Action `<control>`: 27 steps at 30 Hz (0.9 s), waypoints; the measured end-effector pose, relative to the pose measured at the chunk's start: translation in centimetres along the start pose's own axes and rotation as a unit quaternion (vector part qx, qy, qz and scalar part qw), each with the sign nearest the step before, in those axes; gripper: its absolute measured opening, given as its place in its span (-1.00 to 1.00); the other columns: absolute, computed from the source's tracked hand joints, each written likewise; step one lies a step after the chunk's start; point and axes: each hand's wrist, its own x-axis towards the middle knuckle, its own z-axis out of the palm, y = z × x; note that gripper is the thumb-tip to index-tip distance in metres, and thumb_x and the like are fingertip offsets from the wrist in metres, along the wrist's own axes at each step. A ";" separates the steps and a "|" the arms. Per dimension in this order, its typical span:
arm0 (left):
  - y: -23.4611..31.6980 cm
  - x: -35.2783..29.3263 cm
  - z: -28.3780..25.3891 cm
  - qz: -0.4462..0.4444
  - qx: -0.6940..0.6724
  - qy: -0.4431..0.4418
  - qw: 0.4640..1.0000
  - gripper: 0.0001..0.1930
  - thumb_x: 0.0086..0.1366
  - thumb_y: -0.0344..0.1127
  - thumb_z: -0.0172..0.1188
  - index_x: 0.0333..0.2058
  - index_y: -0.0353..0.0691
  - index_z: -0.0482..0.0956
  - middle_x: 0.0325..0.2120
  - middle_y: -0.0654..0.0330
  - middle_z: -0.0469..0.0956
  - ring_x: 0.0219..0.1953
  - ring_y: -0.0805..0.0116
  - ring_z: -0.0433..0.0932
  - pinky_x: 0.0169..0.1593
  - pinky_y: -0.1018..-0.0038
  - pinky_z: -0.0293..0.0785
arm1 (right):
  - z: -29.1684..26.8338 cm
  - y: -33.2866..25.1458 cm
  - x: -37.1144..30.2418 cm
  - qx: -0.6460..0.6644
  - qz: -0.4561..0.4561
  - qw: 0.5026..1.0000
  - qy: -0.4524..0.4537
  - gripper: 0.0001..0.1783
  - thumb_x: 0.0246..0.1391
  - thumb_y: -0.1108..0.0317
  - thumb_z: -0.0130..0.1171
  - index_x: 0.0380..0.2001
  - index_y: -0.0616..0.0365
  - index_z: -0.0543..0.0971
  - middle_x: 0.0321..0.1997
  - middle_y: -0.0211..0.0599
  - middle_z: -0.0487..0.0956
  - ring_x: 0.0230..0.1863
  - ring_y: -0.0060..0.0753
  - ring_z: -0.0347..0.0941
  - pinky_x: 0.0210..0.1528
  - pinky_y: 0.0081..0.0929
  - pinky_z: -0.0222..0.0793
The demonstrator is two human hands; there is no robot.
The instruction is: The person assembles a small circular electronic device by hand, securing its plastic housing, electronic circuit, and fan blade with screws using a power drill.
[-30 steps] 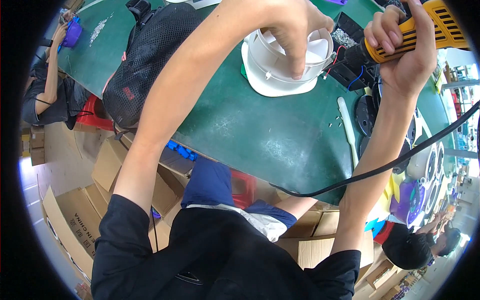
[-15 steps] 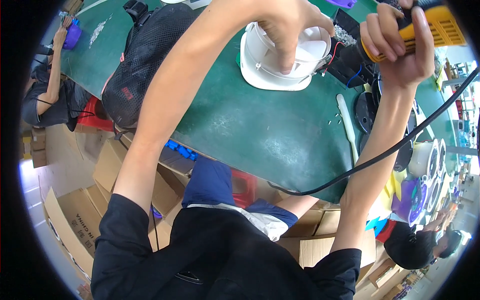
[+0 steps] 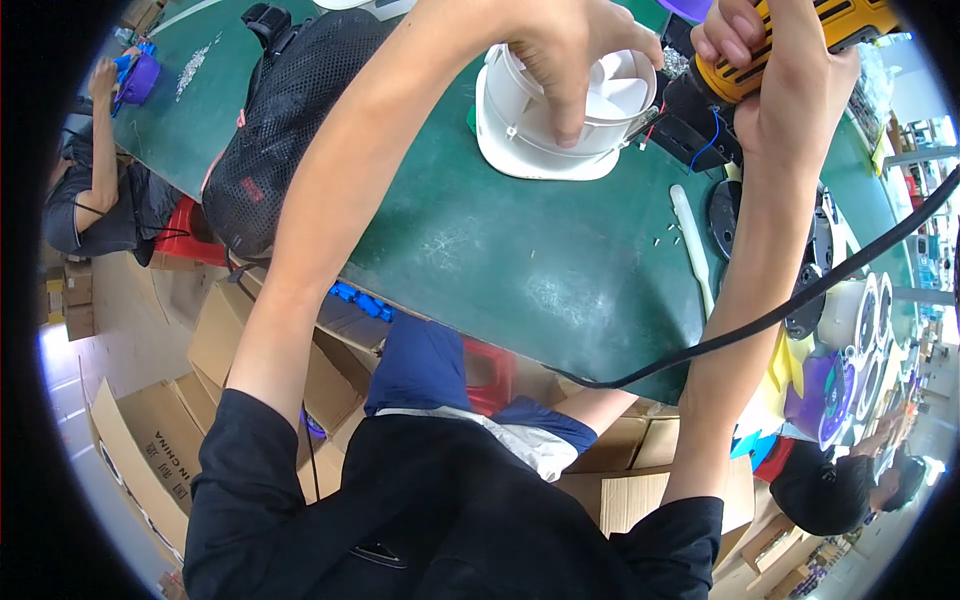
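My left hand (image 3: 575, 65) is closed on the rim of a white round fan housing (image 3: 548, 155), thumb down its near side. White fan blades (image 3: 622, 98) show inside it. The housing rests on the green table, with red and blue wires at its right. My right hand (image 3: 795, 105) is wrapped round a yellow and black power drill (image 3: 735, 72). The drill's black nose points left and down, close to the housing's right side. Whether its tip touches the housing I cannot tell.
A black mesh backpack (image 3: 290, 130) lies at the left. A black cable (image 3: 740, 325) crosses over my right forearm. Beside that arm are a white flat-handled tool (image 3: 692, 240), tiny screws and black discs (image 3: 722, 215). Other people sit at far left and lower right.
My right hand has brought the drill left, its nose nearer the housing. A small bit now lies on the table in front of the housing. My left hand has hardly moved.
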 end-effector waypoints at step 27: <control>1.4 0.2 3.0 -0.083 0.084 0.186 0.975 0.01 -0.22 0.10 0.46 0.26 -0.13 0.33 0.15 -0.01 0.41 0.19 0.06 0.40 0.21 0.31 0.39 | -2.6 -0.8 0.9 0.017 -0.067 0.997 -0.036 -0.75 0.20 0.22 0.19 -0.29 0.15 0.41 -0.78 -0.52 0.30 -0.81 -0.67 0.24 -0.74 -0.68 0.25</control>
